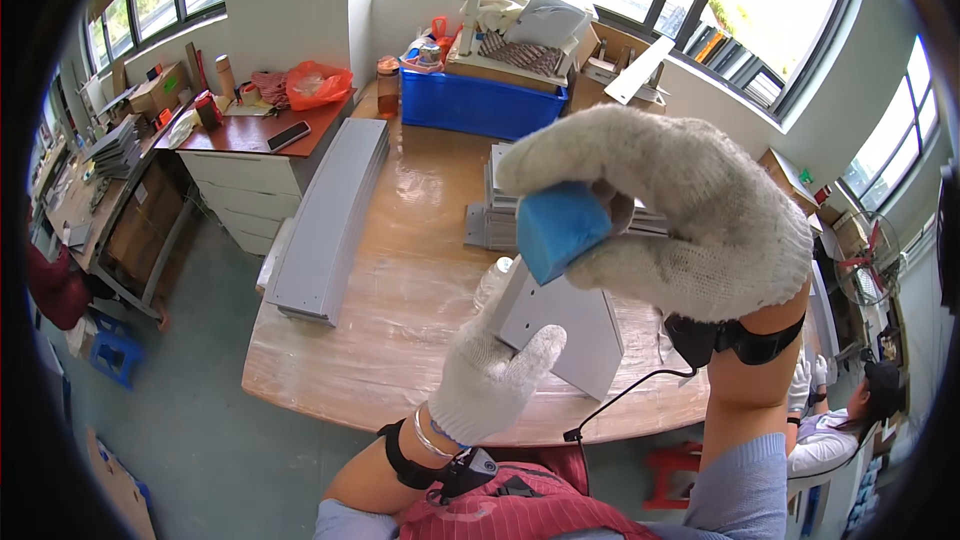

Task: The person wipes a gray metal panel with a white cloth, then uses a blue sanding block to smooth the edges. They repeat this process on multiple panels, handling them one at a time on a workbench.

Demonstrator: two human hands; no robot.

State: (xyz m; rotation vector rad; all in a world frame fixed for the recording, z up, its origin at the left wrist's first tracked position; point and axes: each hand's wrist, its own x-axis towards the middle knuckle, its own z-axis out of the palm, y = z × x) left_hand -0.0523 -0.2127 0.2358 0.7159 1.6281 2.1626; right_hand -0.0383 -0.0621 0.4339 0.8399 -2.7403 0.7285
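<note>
My right hand (680,210), in a knitted white glove, is raised over the table and closed around a blue sponge-like block (560,230). Below it, a flat grey panel (570,330) with small holes in one face tilts above the table's near side. My gloved left hand (490,380) grips the panel at its left edge, thumb on the face and the other fingers mostly hidden behind. The sponge block appears nearer to me than the panel, and whether they touch is unclear. Behind the panel stands a small whitish jar (492,282), partly covered.
Long grey panels (335,220) lie stacked along the wooden table's (420,180) left side. More grey pieces (488,227) sit beyond my hands, partly hidden. A loaded blue bin (480,105) occupies the back. A black cable (630,395) hangs by my right wrist. Another person (850,420) sits at the right.
</note>
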